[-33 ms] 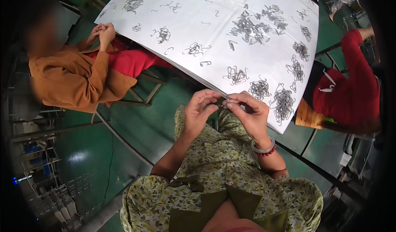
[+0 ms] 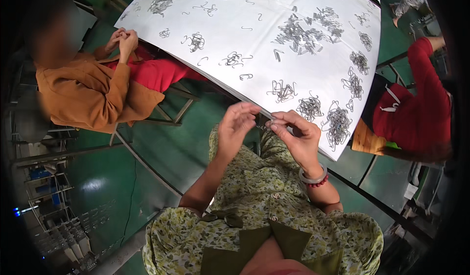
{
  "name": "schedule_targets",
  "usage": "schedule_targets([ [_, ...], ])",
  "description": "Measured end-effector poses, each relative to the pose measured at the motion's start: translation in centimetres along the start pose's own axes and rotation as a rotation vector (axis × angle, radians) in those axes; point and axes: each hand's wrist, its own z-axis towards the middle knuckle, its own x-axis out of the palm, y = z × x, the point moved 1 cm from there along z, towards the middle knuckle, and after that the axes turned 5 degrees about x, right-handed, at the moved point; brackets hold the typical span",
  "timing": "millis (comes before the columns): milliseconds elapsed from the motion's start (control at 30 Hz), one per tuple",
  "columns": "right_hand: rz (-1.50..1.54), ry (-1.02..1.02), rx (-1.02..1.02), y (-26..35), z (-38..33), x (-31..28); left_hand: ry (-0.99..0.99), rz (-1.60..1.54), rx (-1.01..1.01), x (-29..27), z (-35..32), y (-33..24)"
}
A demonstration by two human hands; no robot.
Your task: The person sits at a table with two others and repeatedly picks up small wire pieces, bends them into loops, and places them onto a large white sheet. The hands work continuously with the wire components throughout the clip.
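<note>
A: Left to right, go.
B: Co-worker in brown jacket (image 2: 83, 96) beside the white table (image 2: 323, 74). Then left hand (image 2: 235, 129): fingers loosely curled, thumb apart, nothing visibly gripped.
A: The piece?
B: Small grey piece (image 2: 270, 123) at the right fingertips, just beside the table's near edge. Right hand (image 2: 301, 139) seems to pinch it, thumb against index.
A: Which way does it point?
B: Can't tell. Fingertips cover most of it, so long axis is unreadable too.
A: Step?
B: My read: working one piece by fingertip. Next move calls for a steady right pinch and left fingertips meeting whatever end is exposed.
A: Further right?
B: Pile of straight metal pieces (image 2: 298, 34) up the table, heap of curved hooks (image 2: 338, 125) by the near corner, then co-worker in red (image 2: 416, 111).
</note>
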Motion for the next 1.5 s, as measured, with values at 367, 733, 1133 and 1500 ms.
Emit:
schedule_targets([
  [367, -0.216, 0.178, -0.133, 0.3, 1.2, -0.9, 0.440, 1.510, 0.437, -3.4, 18.3, 6.0],
  [733, -0.107, 0.049, -0.020, 0.5, 0.8, 0.2, 0.249, 0.765, 0.208, 0.4, 11.8, -0.4],
  [1133, -0.111, -0.078, -0.094, -0.3, 0.1, 0.6, 0.174, 0.565, 0.343, 1.9, 0.6, -4.9],
  [1500, -0.330, -0.065, -0.331, -0.1, 1.7, -0.7, 0.116, 0.476, 0.389, 3.1, 1.0, -4.0],
])
